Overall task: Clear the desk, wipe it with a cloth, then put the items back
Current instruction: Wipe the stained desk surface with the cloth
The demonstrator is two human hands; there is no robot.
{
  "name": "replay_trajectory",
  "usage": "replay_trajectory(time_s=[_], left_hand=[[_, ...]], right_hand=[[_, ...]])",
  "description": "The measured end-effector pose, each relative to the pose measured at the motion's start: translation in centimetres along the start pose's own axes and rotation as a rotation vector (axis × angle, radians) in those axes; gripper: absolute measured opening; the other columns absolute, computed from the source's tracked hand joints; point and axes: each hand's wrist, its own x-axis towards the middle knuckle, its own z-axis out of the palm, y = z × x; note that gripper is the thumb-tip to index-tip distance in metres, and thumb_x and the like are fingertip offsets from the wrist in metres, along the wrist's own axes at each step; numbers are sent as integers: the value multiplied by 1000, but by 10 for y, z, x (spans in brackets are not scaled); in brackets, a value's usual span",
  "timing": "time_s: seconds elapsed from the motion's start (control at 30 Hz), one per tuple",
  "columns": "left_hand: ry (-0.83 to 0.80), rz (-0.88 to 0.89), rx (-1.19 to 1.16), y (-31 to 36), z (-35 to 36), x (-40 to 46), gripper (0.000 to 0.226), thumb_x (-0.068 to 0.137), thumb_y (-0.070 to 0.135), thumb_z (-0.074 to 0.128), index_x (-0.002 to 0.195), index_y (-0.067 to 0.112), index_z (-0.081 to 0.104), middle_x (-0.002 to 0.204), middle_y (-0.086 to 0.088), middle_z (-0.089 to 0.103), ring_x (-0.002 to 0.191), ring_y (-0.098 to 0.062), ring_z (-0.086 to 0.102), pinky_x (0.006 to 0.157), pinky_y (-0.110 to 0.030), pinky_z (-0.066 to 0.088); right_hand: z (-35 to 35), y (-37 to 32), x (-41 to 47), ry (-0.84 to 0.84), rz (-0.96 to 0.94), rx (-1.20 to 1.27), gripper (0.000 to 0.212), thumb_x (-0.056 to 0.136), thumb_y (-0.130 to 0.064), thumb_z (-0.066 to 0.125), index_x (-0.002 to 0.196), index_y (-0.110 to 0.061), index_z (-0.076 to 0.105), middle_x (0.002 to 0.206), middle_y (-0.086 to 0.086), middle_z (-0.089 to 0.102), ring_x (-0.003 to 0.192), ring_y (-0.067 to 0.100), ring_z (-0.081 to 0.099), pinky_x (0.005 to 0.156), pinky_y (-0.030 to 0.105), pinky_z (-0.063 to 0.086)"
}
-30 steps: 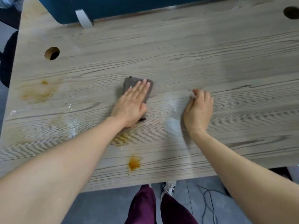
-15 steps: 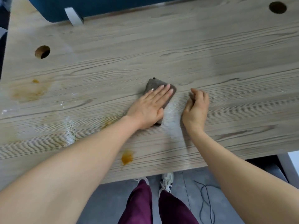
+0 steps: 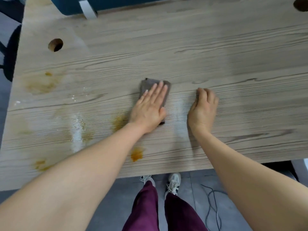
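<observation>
1. Here, mid-wipe, the left hand (image 3: 147,112) lies flat on a folded grey-brown cloth (image 3: 150,84) at the centre of the frame, fingers straight and pressed together, the palm bearing down on the wooden desk (image 3: 183,47).
2. The right hand (image 3: 202,110) rests on the desk just right of the cloth, apart from it, its fingers curled under; whether they pinch anything cannot be told.
3. Against the views of a second and half a second ago, the cloth lies slightly left of where it was half a second ago and right of its place a second ago, which reads as a back-and-forth scrubbing stroke.
4. Orange-brown stains remain: one patch (image 3: 136,154) near the lower edge, a wider smear (image 3: 41,82) at the left, and a whitish wet streak (image 3: 77,130) between them.
5. The desk carries no items, so clearing looks done; wiping seems only part finished, with the left side apparently untouched and the items not yet returned.
</observation>
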Motion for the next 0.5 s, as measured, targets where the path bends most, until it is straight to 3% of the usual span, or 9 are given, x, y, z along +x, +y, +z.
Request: replay_trajectory(time_s=[0.13, 0.23, 0.3, 0.4, 0.5], left_hand=[[40, -394, 16, -74, -10, -28, 66, 96, 28, 31, 150, 14, -5, 158, -3, -9, 146, -14, -7, 117, -29, -6], [99, -525, -12, -63, -4, -25, 67, 95, 26, 31, 150, 13, -4, 158, -4, -10, 146, -16, -7, 117, -30, -7], [100, -491, -31, -39, 0, -27, 68, 94, 26, 31, 150, 13, -5, 158, -4, -11, 146, -17, -8, 116, -30, -9], [57, -270, -56, -13, 6, -46, 69, 95, 28, 31, 149, 17, -10, 157, -1, -14, 145, -13, -11, 115, -28, -11], [18, -118, -4, -46, -2, -48, 68, 95, 32, 26, 147, 20, -14, 157, 0, -15, 145, -12, -12, 114, -25, -11]], right_hand=[[2, -6, -3, -56, -72, -173, 34, 91, -9, 45, 123, -6, 55, 127, 15, 51, 113, 34, 44, 94, 40, 34], [2, -8, -4, -64, -99, -220, 31, 91, -10, 47, 120, -7, 56, 125, 15, 52, 111, 34, 44, 88, 41, 36], [3, -8, -4, -75, -101, -240, 31, 90, -11, 47, 120, -8, 56, 125, 14, 52, 111, 33, 44, 87, 41, 37], [3, -9, -4, -92, -102, -253, 33, 90, -11, 47, 122, -8, 55, 126, 15, 50, 111, 34, 43, 86, 40, 35], [3, -8, -4, -75, -119, -245, 32, 90, -12, 47, 120, -7, 55, 124, 16, 51, 107, 34, 44, 85, 39, 34]])
